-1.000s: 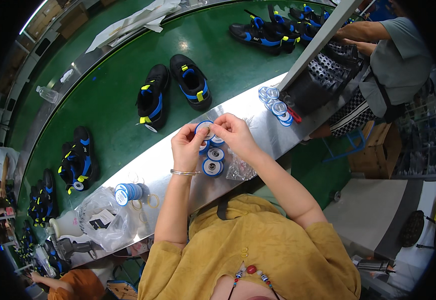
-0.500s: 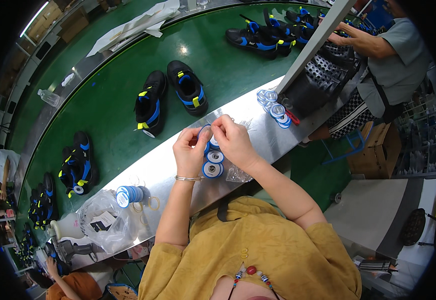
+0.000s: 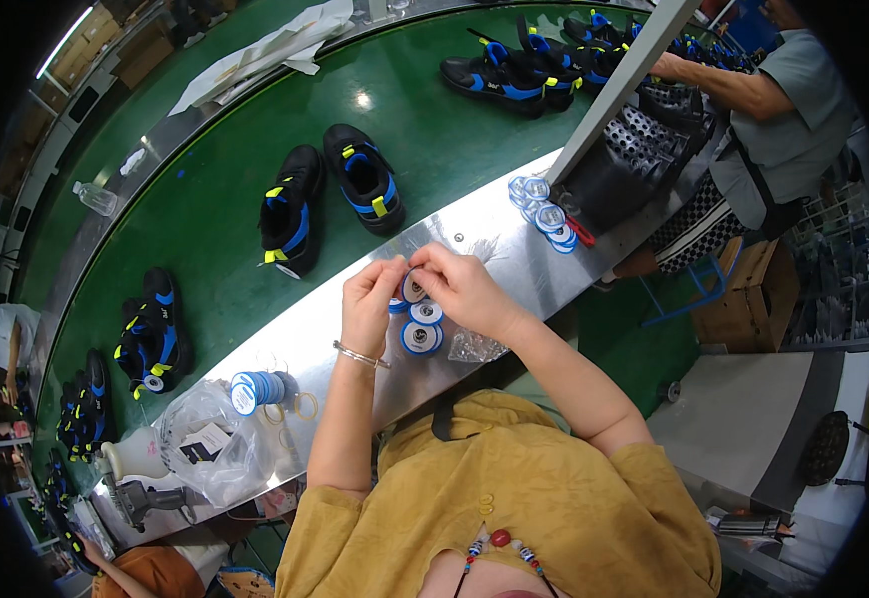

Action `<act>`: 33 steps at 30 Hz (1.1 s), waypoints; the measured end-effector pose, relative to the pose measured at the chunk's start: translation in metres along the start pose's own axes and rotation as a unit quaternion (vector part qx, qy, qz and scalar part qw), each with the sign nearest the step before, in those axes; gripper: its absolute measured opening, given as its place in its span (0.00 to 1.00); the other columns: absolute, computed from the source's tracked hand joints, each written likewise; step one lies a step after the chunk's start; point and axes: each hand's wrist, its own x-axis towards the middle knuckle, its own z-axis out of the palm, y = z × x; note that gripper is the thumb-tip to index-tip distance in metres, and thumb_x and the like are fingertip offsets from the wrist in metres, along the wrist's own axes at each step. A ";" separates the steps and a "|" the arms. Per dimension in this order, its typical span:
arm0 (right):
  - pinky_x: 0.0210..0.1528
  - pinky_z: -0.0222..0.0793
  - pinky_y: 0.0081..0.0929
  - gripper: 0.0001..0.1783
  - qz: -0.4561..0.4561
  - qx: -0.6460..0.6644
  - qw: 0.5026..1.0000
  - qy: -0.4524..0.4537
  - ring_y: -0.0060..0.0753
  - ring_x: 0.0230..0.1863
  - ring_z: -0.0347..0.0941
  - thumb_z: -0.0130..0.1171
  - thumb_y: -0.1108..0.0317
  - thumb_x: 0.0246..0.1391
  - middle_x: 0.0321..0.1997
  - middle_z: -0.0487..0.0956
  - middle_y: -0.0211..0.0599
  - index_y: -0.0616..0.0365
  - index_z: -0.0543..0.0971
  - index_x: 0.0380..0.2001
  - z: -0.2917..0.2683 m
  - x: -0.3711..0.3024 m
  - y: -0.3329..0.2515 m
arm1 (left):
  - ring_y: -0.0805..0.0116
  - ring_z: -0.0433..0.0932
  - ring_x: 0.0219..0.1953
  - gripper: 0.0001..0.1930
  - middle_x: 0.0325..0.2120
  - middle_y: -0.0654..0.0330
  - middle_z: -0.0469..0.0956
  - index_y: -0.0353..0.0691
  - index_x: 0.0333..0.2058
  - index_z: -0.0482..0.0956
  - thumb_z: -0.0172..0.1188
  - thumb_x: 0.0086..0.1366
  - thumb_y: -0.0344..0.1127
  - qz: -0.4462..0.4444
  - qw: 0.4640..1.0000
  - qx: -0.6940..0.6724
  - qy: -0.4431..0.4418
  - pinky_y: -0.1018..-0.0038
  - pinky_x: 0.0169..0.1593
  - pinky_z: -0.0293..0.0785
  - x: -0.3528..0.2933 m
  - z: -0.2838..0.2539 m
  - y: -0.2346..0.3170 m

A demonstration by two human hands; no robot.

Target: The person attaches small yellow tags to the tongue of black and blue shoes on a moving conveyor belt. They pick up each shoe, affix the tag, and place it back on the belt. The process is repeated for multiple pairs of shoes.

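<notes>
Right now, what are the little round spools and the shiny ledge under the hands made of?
The spools look like glossy plastic, white faces with blue rims. The ledge looks like brushed metal: grey and reflecting light. The hands, left and right, hold one spool.

Over the last second both hands have stayed together over the small blue-and-white round spools, but the grip has shifted: the left hand (image 3: 372,304) and right hand (image 3: 466,289) now pinch one upright spool (image 3: 412,288) between their fingertips, lifted slightly off the two spools lying flat (image 3: 421,329) just below them on the steel tabletop (image 3: 494,239). Earlier the fingers lay lower, closer over that flat pile. Beyond the right hand, the co-worker's forearm (image 3: 718,85) has reached further out over the row of black-and-blue shoes (image 3: 524,70) on the green belt, where earlier it sat drawn back
</notes>
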 end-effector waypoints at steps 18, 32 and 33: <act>0.29 0.64 0.22 0.06 0.097 -0.032 0.973 0.208 0.19 0.25 0.66 0.56 0.71 0.58 0.23 0.73 0.30 0.64 0.75 0.32 -0.046 -0.035 0.031 | 0.68 0.75 0.39 0.13 0.39 0.56 0.76 0.30 0.43 0.78 0.54 0.68 0.36 0.190 0.941 0.251 0.120 0.75 0.45 0.72 0.009 -0.023 -0.022; 0.31 0.69 0.39 0.11 0.153 -0.088 0.977 0.123 0.54 0.28 0.75 0.54 0.63 0.57 0.25 0.78 0.51 0.61 0.77 0.31 -0.020 -0.016 0.075 | 0.52 0.70 0.54 0.25 0.52 0.44 0.70 0.29 0.55 0.68 0.57 0.66 0.41 0.154 0.918 0.366 0.030 0.66 0.58 0.65 0.006 -0.023 -0.068; 0.30 0.68 0.35 0.10 0.171 -0.074 0.973 0.139 0.45 0.25 0.76 0.55 0.64 0.57 0.23 0.77 0.49 0.61 0.77 0.31 -0.024 -0.016 0.071 | 0.54 0.71 0.53 0.24 0.52 0.45 0.70 0.29 0.55 0.68 0.57 0.66 0.40 0.132 0.937 0.320 0.047 0.67 0.57 0.66 0.006 -0.026 -0.068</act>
